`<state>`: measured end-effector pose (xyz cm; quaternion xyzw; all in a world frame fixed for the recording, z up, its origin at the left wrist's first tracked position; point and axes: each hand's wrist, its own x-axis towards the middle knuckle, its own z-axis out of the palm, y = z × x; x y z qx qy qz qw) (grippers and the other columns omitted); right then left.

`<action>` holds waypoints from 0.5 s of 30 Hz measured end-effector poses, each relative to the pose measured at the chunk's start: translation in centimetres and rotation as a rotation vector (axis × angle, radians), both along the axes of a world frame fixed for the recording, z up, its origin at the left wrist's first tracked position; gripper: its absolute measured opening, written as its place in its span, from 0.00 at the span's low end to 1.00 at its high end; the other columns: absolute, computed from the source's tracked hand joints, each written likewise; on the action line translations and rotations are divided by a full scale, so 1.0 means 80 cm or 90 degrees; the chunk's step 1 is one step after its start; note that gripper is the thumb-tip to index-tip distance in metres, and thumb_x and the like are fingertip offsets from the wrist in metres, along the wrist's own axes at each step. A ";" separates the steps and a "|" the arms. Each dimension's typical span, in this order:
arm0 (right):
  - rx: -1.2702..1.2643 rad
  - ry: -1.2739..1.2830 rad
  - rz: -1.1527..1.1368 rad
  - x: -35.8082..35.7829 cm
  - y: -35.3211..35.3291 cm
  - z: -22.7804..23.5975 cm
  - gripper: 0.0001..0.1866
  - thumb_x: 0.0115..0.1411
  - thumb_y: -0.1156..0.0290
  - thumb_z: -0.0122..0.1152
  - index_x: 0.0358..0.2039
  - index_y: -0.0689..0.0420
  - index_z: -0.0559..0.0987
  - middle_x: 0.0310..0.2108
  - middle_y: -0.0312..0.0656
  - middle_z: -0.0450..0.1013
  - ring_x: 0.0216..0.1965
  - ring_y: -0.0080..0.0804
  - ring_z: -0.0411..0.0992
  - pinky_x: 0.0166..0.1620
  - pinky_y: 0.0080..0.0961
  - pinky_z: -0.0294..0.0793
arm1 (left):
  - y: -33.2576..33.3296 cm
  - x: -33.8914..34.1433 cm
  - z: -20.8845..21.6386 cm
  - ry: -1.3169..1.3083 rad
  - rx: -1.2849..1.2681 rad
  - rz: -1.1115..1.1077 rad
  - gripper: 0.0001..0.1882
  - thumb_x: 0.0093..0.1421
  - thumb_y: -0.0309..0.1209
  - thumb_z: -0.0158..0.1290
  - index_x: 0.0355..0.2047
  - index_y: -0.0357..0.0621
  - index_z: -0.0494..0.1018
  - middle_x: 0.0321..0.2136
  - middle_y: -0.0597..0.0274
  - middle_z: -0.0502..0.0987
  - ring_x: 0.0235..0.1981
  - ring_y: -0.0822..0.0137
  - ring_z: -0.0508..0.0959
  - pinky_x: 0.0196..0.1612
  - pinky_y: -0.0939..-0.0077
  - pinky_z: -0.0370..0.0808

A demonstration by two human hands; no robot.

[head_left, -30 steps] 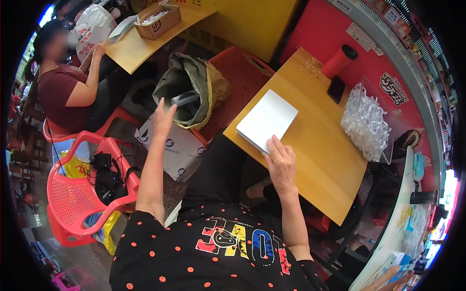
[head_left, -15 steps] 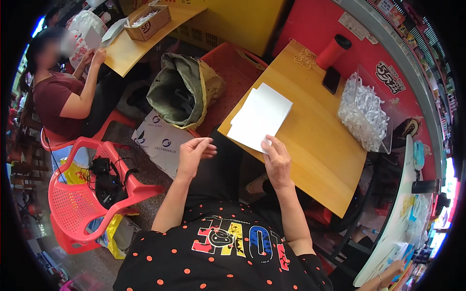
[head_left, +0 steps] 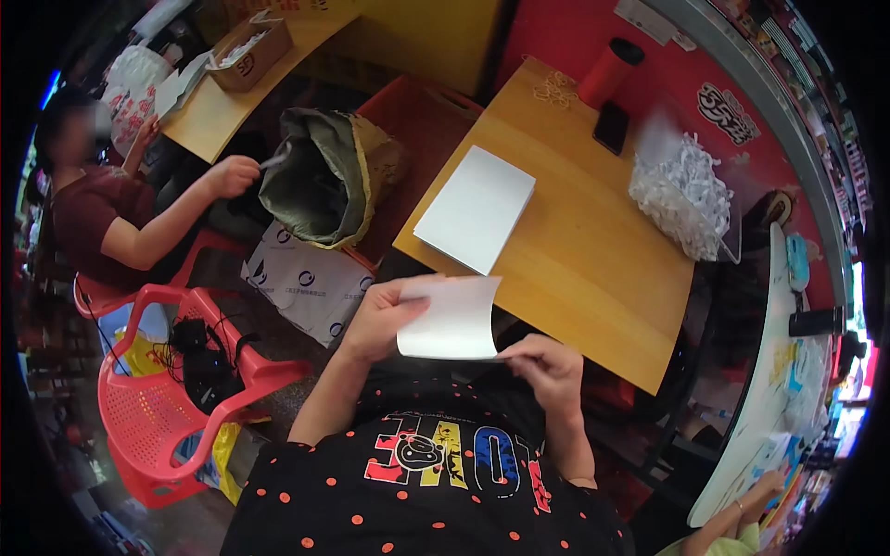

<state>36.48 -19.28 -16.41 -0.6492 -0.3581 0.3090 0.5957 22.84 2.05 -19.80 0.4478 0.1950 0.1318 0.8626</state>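
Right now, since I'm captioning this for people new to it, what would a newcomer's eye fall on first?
The white sheet, low in the middle, comes first: the left hand grips its left side and the right hand is at its lower right corner. Beyond it, a white paper stack lies on the yellow-brown table. At left, the red plastic chair stands out.

Looks like smooth, matt paper in the sheet (head_left: 450,320) at centre and the stack (head_left: 477,208) toward twelve o'clock. Reads as smooth, faintly glossy wood in the table (head_left: 584,264) at three. Shows shiny plastic in the chair (head_left: 153,412) at eight; rough, creased weave in the sack (head_left: 369,176) at ten; matt cardboard in the box (head_left: 258,67) at eleven; matt cloth in the shirt (head_left: 445,514) at six.
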 end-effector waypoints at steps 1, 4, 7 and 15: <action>0.000 0.070 -0.042 0.005 0.001 0.000 0.02 0.54 0.81 0.61 0.29 0.64 0.81 0.26 0.36 0.74 0.27 0.20 0.71 0.31 0.16 0.68 | -0.004 0.001 0.006 0.018 0.074 -0.017 0.14 0.57 0.17 0.49 0.43 0.35 0.76 0.47 0.50 0.75 0.44 0.61 0.78 0.48 0.72 0.74; 0.052 0.216 -0.131 0.020 0.017 -0.014 0.03 0.55 0.79 0.60 0.29 0.64 0.80 0.28 0.38 0.74 0.27 0.21 0.70 0.33 0.15 0.68 | -0.005 0.001 0.009 -0.111 0.411 -0.032 0.16 0.52 0.14 0.48 0.38 0.39 0.80 0.49 0.44 0.74 0.49 0.57 0.76 0.52 0.72 0.72; 0.070 0.259 -0.141 0.028 0.029 -0.043 0.04 0.56 0.77 0.60 0.29 0.64 0.80 0.29 0.39 0.75 0.27 0.21 0.70 0.33 0.15 0.69 | -0.010 0.002 0.022 -0.124 0.623 -0.054 0.15 0.47 0.14 0.52 0.34 0.40 0.81 0.51 0.44 0.72 0.52 0.54 0.74 0.55 0.69 0.70; 0.079 0.292 -0.170 0.023 0.029 -0.073 0.05 0.56 0.76 0.62 0.31 0.64 0.81 0.29 0.35 0.77 0.27 0.15 0.70 0.32 0.12 0.67 | -0.022 0.008 0.016 -0.122 0.890 -0.035 0.19 0.46 0.11 0.51 0.39 0.40 0.77 0.57 0.46 0.66 0.60 0.51 0.65 0.60 0.65 0.65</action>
